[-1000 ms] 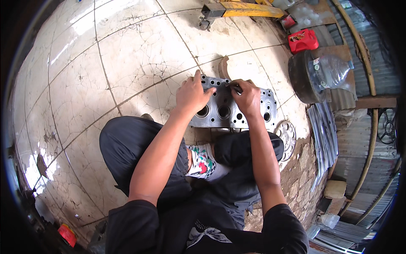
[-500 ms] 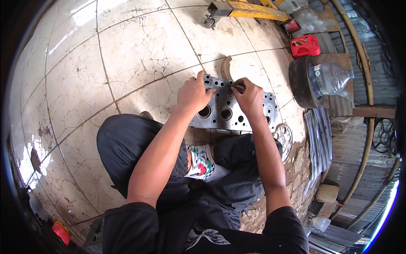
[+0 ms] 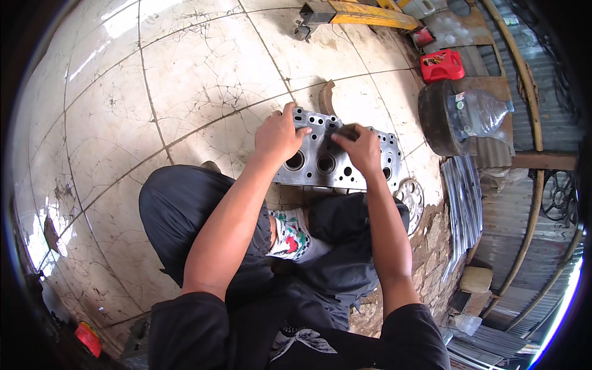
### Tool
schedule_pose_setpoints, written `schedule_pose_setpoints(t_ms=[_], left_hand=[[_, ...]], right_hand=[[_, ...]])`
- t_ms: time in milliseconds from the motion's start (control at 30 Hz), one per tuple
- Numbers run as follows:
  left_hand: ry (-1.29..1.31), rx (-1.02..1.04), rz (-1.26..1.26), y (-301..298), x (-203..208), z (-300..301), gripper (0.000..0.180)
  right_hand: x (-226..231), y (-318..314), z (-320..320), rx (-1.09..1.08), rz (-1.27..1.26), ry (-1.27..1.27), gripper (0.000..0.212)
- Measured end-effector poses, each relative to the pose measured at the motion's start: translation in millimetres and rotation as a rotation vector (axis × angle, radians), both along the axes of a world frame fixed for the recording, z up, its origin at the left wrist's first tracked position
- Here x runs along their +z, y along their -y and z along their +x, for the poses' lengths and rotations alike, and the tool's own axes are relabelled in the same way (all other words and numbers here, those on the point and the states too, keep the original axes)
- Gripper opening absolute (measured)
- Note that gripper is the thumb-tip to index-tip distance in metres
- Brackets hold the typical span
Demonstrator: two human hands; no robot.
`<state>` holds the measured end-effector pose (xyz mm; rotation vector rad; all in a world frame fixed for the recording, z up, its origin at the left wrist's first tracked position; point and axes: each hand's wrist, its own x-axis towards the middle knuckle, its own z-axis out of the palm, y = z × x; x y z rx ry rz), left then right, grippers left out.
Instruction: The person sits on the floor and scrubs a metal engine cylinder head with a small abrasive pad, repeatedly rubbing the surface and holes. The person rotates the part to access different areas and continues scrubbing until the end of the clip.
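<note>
A grey metal cylinder head (image 3: 317, 177), its flat face full of round holes and larger bores, lies before my folded legs. My left hand (image 3: 277, 137) grips its left end, thumb resting on the face and fingers over the far corner. Over the middle of the far edge is my right hand (image 3: 365, 148), fingers curled and thumb stretched toward the metal. Something dark shows at its fingertips, too small and shaded to name. The hand hides part of the face near the far edge.
A curved brown piece (image 3: 327, 97) lies just beyond the cylinder head, and a round metal plate with holes (image 3: 411, 203) lies to its right. Farther right are a black tyre-like ring (image 3: 435, 117), a clear plastic bottle (image 3: 484, 112) and a red jug (image 3: 441, 66). A yellow metal leg (image 3: 370, 15) stands far off.
My right hand has shifted slightly; its thumb is now lower on the face and its fingers have turned. The left hand keeps its grip. The whole view has moved a little.
</note>
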<state>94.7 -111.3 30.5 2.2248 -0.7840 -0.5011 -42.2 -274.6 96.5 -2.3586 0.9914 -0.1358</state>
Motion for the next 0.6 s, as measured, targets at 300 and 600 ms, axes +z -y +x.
schedule_pose_setpoints(t_ms=[300,600], left_hand=[[-0.117,0.038,0.015,3,5,6,0.064],[-0.222,0.160,0.017,4,-7,11,0.054]], right_hand=[[-31,-19,-44,0.099,-0.304,0.339,0.021],[-44,-31,-37,0.091,-0.374,0.331,0.015]])
